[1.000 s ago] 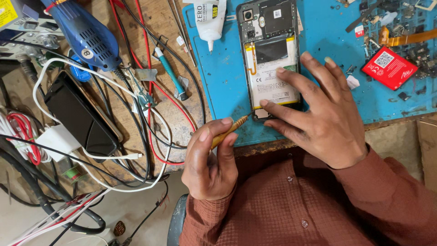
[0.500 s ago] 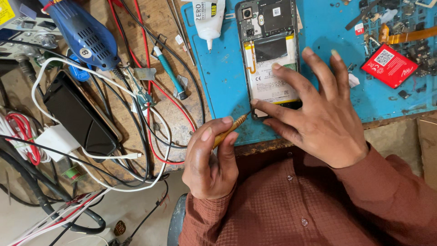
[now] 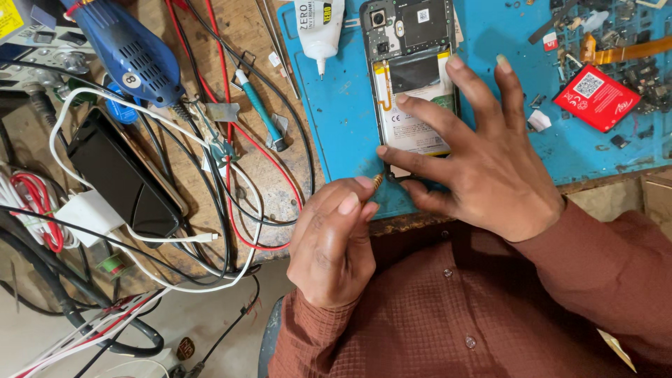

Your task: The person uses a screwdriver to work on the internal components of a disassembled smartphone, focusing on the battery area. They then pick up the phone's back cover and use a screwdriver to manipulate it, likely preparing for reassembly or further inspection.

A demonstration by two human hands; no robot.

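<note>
On blue mat (image 3: 336, 119): right hand (image 3: 483, 168) fingers spread, pressing opened phone (image 3: 413, 84); left hand (image 3: 332, 241) pinching screwdriver (image 3: 376, 183).

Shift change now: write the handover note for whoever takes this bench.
Left hand: pinches a thin yellow tool, tip at the phone's bottom edge.
Right hand: fingers spread on the opened phone, pinning it to the blue mat.
Done: back cover off, battery exposed.
Left: battery and board sit in the frame.
Nearby: glue bottle above, red card to the right.

Tool (image 3: 376, 183) mostly hidden in left hand (image 3: 332, 245).
</note>
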